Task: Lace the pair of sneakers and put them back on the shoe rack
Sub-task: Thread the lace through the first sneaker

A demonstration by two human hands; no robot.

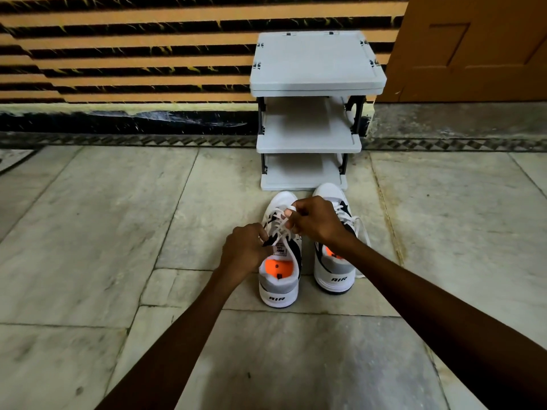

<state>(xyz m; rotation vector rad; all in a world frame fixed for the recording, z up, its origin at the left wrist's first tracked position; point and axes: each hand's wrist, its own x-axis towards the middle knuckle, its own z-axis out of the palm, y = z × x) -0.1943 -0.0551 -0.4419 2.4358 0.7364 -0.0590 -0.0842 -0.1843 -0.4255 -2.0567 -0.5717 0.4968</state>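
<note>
The right hand (pixel 316 221) is positioned over the forward lacing area of the left sneaker (pixel 279 255), fingers curled and pinched closed on a loop of flat white shoelace (pixel 281 224). The left hand (pixel 247 251) sits at the tongue end of the same shoe, fingertips pressed together on the lace near the top eyelets. Both forearms extend in from the lower frame edge.

The left sneaker has a white upper with black side panels, a grey padded collar, a bright orange insole and a printed tongue label. "AIR" is printed on the white heel. The lace crosses between the eyelet rows.

The right sneaker (pixel 334 261) stands just beside it, parallel, toe pointing the same way, with matching colours and heel print. Its loose white lace trails down its outer side to the floor.

Both shoes rest on a floor (pixel 88 232) of large pale stone slabs with grey veining and thin joints. Directly ahead of the toes stands the shoe rack (pixel 316 63): three flat, light-grey plastic shelves on black corner posts, shelves bare.

Behind the rack is a wall (pixel 133 54) with horizontal orange and black stripes. A brown panelled wooden door (pixel 473 45) is at the right.
</note>
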